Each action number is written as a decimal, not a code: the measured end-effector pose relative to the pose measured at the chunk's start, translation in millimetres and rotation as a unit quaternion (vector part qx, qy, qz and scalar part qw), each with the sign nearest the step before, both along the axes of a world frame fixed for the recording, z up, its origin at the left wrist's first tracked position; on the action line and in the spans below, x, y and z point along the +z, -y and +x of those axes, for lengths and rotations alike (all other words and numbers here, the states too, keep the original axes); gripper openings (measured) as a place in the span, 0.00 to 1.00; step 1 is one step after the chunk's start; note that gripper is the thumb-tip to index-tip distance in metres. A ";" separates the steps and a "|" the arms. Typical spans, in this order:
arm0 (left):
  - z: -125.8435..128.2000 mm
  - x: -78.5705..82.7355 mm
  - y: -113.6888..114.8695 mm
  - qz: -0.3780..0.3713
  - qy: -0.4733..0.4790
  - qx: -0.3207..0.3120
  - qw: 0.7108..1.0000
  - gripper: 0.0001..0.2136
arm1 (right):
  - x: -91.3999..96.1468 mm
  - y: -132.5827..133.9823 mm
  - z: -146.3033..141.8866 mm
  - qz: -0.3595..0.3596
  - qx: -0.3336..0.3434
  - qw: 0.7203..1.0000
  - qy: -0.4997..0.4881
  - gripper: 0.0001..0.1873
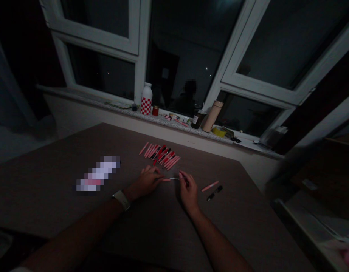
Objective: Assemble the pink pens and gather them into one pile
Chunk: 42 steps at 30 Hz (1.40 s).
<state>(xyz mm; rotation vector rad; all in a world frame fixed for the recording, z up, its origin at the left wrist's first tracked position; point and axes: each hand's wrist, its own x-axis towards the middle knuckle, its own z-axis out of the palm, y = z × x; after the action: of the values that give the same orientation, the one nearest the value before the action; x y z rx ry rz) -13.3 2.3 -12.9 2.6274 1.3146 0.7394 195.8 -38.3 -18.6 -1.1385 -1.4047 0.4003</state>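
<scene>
My left hand point(149, 180), with a white watch on its wrist, pinches a short pink pen barrel point(166, 180) just above the table. A thin pale pen refill point(174, 178) runs from the end of that barrel to the closed fingertips of my right hand point(189, 188). Beyond both hands lies a row of pink, red and black pens point(162, 155), side by side. One pink pen point(210, 186) and a black pen point(214, 193) rest to the right of my right hand. A small red piece point(154, 163) is near my left knuckles.
A pixelated pale object point(97, 175) lies on the brown table point(151, 234) at left. Along the windowsill point(174, 122) stand a red-checkered bottle point(146, 100), a small red jar point(155, 110), a dark jar point(197, 119), a tan flask point(213, 116) and a yellow tape roll point(219, 131).
</scene>
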 end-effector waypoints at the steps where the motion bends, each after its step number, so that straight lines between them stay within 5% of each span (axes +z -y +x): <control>1: 0.3 1.0 1.0 0.003 0.000 -0.006 1.000 0.14 | -0.2 -0.2 0.0 -0.003 0.002 1.000 0.002 0.16; 23: -9.8 -5.3 -8.3 0.002 0.008 0.030 1.000 0.08 | -10.6 -7.8 5.8 -0.015 -0.021 0.999 -0.026 0.17; 34: -9.5 -2.6 -6.1 -0.012 -0.004 0.034 0.999 0.06 | -10.4 -12.3 26.1 -0.050 -0.040 0.979 0.195 0.15; 42: -9.6 -2.7 -6.7 -0.016 0.020 0.040 0.999 0.06 | -16.9 -20.4 35.8 -0.117 -0.035 0.959 0.257 0.15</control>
<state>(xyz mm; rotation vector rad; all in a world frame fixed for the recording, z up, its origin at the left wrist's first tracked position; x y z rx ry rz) -22.9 8.9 -15.6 2.5350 1.4172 0.7696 231.6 -18.0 -35.5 -1.5579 -1.7928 0.2273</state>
